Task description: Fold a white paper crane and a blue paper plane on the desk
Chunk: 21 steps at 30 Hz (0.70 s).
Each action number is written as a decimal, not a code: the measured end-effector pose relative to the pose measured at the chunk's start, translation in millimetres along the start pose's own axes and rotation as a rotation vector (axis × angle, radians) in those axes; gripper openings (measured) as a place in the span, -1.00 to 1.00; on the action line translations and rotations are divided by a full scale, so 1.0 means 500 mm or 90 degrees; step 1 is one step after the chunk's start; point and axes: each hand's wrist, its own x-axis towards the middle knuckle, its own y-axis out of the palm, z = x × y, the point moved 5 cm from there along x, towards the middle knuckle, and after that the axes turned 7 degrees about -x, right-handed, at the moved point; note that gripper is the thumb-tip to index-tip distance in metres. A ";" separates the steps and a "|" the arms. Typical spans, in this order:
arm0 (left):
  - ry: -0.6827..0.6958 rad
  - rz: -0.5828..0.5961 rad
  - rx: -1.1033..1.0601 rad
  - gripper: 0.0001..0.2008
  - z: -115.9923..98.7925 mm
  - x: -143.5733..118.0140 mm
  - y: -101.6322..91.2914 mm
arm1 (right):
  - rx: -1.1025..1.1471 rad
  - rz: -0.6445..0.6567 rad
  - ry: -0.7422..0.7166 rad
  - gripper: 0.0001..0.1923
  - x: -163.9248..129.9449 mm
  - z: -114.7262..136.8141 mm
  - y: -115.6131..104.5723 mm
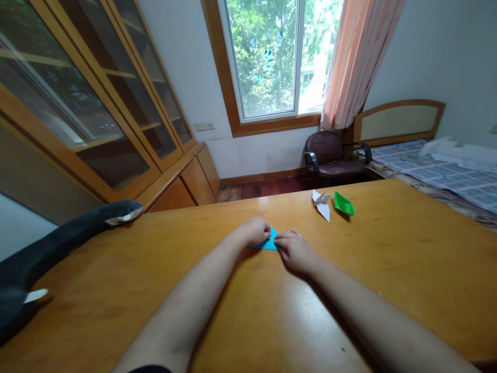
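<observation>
One blue paper is lying on the bench; the left hand is resting curled fingers on its left side, and the right hand is laying close-set fingers on its right edge. Whether either is pinching it is unclear. A white paper bird and a green paper boat are sitting beyond.

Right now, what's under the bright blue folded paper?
Around the bright blue folded paper I see the glossy yellow-brown wooden table. The left hand and right hand touch the paper; anything directly underneath is covered, so I can't tell.
</observation>
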 end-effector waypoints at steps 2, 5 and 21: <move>0.010 -0.009 0.011 -0.81 -0.002 -0.004 0.014 | -0.008 0.000 0.002 -0.70 0.001 0.002 0.002; 0.042 -0.045 0.037 -0.78 0.003 -0.015 0.026 | -0.007 -0.004 0.011 -0.70 0.003 0.002 0.005; 0.086 -0.150 0.089 -0.80 0.005 -0.036 0.047 | 0.001 0.021 0.038 -0.68 0.003 0.001 0.008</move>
